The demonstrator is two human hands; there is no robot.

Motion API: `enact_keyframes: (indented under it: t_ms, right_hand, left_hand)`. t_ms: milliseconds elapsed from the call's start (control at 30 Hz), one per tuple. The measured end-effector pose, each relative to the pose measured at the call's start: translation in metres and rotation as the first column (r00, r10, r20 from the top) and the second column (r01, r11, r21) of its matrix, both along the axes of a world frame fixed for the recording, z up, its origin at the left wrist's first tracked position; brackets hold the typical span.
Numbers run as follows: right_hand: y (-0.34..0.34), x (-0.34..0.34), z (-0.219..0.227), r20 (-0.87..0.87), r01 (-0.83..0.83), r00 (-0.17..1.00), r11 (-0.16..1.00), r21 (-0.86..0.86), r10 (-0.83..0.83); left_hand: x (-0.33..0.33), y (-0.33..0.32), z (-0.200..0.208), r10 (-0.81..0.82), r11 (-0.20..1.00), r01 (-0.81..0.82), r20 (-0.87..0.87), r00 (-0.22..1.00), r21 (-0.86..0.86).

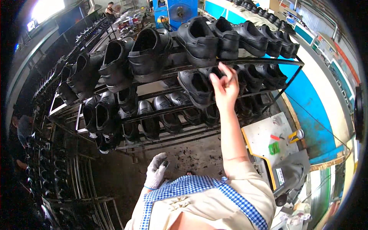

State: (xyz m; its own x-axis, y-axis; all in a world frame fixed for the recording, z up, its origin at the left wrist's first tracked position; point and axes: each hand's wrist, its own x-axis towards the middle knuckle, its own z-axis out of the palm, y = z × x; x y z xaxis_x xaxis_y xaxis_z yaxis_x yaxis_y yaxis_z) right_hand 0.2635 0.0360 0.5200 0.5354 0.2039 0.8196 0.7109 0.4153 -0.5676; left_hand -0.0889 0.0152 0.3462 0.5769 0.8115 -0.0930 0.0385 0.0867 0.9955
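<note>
Dark, littered floor (195,153) shows beneath a metal rack (268,60) lined with black shoes (203,48), and a blue machine (161,11) stands behind it. I have my bare right hand (227,87) raised at the second tier, fingers half curled and empty, just beside a black shoe (198,91) sitting there, though I cannot tell whether they touch. Near my checked apron (184,188), my gloved left hand (156,171) is loosely open and empty.
</note>
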Motion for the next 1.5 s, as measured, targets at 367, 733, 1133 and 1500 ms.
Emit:
enact_keyframes:
  t_ms: [367, 733, 1133, 1500]
  right_hand:
    - [0.053, -0.037, 0.036, 0.085, 0.444, 0.896, 0.871, -0.210, -0.436]
    - [-0.096, -0.086, 0.022, -0.029, 0.001, 0.999, 0.897, 0.442, 0.013]
    - [-0.097, -0.170, -0.059, -0.090, -0.117, 0.993, 0.783, -0.611, 0.078]
    - [-0.079, -0.174, -0.057, 0.054, -0.213, 0.952, 0.779, -0.590, 0.301]
  left_hand:
    - [-0.026, 0.024, -0.016, -0.052, 0.996, 0.061, 0.127, 0.991, -0.067]
    - [-0.037, 0.052, -0.013, -0.144, 0.973, 0.171, 0.170, 0.975, -0.154]
    - [0.024, 0.078, 0.108, -0.342, 0.852, 0.216, 0.195, 0.919, 0.478]
    - [0.013, 0.077, 0.090, -0.350, 0.905, 0.420, 0.451, 0.821, -0.061]
